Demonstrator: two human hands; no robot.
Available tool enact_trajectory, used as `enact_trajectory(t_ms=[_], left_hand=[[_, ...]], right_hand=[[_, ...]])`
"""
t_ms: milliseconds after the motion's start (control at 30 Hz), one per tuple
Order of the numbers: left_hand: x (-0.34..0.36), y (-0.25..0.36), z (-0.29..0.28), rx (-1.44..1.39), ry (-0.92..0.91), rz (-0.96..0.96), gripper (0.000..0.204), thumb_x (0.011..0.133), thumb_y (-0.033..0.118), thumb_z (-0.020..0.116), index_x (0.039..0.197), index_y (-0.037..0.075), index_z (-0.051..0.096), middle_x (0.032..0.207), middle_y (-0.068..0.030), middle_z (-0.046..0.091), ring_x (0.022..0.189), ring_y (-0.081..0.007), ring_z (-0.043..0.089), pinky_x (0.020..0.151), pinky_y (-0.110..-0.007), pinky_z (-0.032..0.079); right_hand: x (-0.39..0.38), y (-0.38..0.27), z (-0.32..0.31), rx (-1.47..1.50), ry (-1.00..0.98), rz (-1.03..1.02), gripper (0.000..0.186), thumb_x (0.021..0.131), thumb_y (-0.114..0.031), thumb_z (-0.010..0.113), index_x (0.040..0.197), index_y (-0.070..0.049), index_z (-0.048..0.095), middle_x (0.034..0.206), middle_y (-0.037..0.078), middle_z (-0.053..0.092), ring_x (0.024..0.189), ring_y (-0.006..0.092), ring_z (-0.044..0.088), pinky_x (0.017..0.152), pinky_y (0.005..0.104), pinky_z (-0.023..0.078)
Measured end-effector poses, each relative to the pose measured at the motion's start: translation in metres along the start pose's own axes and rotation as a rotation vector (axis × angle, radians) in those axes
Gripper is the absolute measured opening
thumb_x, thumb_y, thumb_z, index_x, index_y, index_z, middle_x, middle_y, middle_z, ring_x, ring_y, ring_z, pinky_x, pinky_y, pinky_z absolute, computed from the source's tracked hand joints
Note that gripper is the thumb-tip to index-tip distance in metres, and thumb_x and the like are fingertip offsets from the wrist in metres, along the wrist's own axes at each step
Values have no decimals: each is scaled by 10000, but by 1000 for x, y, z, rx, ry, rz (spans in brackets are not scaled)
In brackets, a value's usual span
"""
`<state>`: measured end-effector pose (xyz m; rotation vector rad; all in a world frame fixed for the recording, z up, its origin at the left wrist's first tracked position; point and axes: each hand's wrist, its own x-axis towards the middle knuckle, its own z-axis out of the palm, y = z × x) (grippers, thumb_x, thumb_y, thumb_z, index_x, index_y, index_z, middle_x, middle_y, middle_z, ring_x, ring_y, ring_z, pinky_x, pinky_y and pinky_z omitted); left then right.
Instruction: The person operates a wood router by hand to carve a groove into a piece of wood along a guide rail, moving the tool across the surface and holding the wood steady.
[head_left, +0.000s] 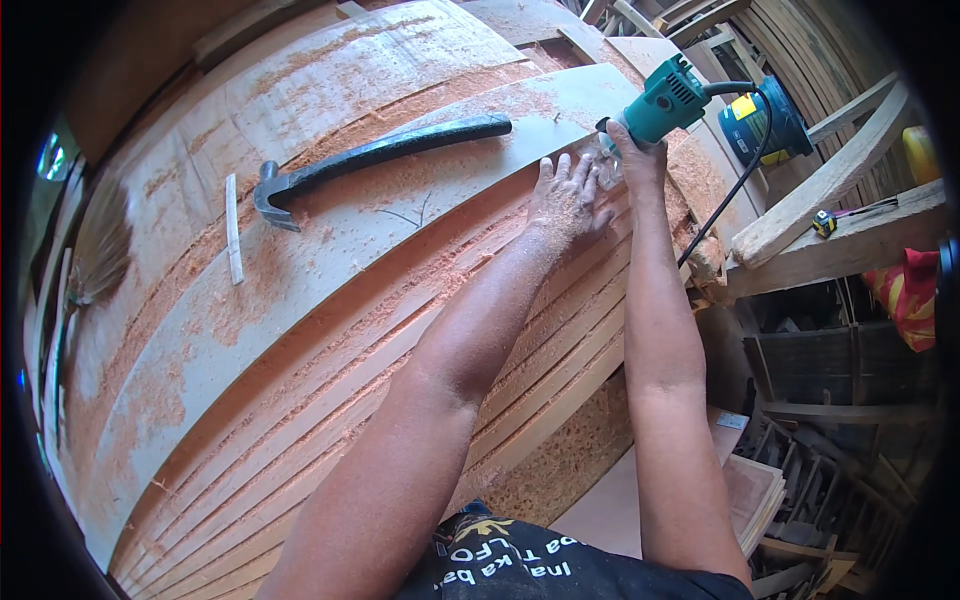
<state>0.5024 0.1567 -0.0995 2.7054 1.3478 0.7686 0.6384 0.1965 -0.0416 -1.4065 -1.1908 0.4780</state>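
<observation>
My right hand (pixel 640 158) is wrapped round the lower body of a teal trim router (pixel 665 102), whose clear base sits at the curved edge of a pale board (pixel 300 262). My left hand (pixel 568 205) lies dusty and flat beside that base, fingers spread, on the wood at the board's edge. Below the board run reddish wooden strips (pixel 400 345) with grooves between them, strewn with shavings. The router's bit is hidden by the base and my hands. A claw hammer (pixel 390 158) with a black handle rests on the board, left of my hands.
A thin white wood strip (pixel 233 230) lies by the hammer head. The router's black cord (pixel 742 185) hangs down on the right. Beyond it are a dark blue bucket (pixel 765 125), a rough beam (pixel 830 180) and a tape measure (pixel 825 223). A bristle brush (pixel 103 245) stands far left.
</observation>
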Motion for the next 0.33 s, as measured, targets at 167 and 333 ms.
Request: enact_trajectory(t_ms=[167,333], left_hand=[[6,4,-1,30,-59,-8,779,836,631,452,1369,62,442,1453,-124,379,1301,-354,374,1032,-532,259],[12,5,6,32,-55,-13,812,827,663,441,1380,69,430,1469,-117,358,1310,-358,363,1046,-540,237]], right_hand=[[6,11,-4,-4,11,-28,364,706,-256,825,910,-8,653,865,102,701,779,160,664,716,301,514],[15,18,-8,-54,19,-46,410,704,-289,826,947,-11,648,883,106,702,793,193,668,750,317,510]])
